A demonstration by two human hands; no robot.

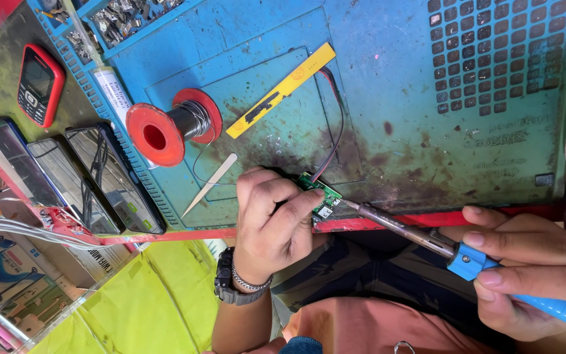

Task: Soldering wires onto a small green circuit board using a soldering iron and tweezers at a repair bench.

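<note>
At the near edge of the blue work mat [427,131] on the desk, a small green circuit board [320,195] is pinned down by the left hand [270,223], its fingers curled over the board and pressing it against the mat's stained, darkened corner. A soldering iron [427,241] with a blue handle is gripped by the right hand [525,275], fingers wrapped tight around the handle, and its metal tip is laid right against the board's edge. Red and black wires [335,124] are seen running from the board up across the mat to a yellow strip [282,90]. Just beside the left hand a pale pointed pry tool [209,185] is lying flat, and a red spool of solder wire [171,126] is set on its side near it. Off the mat, three dark phones [73,174] are lined up, with a red keypad phone [39,84] further back.
</note>
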